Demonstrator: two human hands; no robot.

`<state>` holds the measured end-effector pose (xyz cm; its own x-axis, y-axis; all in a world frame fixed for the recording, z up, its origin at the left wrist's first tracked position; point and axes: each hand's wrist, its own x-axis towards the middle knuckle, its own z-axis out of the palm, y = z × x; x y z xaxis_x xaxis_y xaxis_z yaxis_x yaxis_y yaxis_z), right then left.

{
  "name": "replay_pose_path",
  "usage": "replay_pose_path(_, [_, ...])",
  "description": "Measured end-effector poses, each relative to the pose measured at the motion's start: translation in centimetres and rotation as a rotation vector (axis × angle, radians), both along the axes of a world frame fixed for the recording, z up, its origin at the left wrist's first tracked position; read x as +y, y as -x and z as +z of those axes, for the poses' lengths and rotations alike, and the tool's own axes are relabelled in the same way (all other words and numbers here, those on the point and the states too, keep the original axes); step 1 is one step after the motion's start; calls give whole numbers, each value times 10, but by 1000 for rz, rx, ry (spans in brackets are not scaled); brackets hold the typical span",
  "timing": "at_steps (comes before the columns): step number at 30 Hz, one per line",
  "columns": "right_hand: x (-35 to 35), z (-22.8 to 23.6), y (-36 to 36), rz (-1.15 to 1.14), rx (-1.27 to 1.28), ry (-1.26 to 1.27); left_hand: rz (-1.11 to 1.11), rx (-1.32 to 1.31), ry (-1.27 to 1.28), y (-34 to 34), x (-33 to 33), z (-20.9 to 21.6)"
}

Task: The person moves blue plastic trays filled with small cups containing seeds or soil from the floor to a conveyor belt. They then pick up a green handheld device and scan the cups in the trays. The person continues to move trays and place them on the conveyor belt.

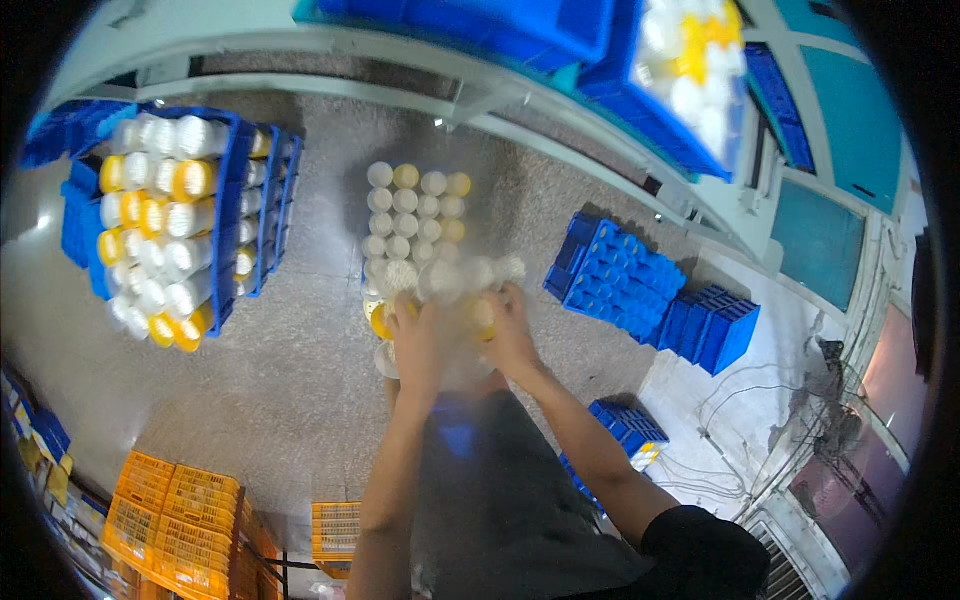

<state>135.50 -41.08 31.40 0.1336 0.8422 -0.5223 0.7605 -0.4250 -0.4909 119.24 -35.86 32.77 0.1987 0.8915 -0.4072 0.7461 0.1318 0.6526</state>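
White and yellow round containers stand packed in rows on the floor in front of me. Over the near rows, larger-looking white round containers sit side by side between my hands. My left hand is closed, its fingers curled against the containers at the left side, beside a yellow one. Similarly bent, the fingers of my right hand close on the right end of the group, next to another yellow container. A hazy smear blurs the space between both hands, so the exact grip is partly hidden.
At the left, stacked blue crates hold white and yellow containers. More blue crates stand to the right, and a filled blue crate sits high at the far side. Orange crates are at lower left. Loose cables lie at right.
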Motion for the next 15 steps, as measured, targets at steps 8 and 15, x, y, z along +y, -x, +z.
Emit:
replay_pose_path(8, [-66, -308, 46, -112, 50, 62, -80, 104, -71, 42, -57, -312])
replay_pose_path(15, [-64, -322, 46, -108, 23, 141, -110, 195, 181, 83, -57, -326])
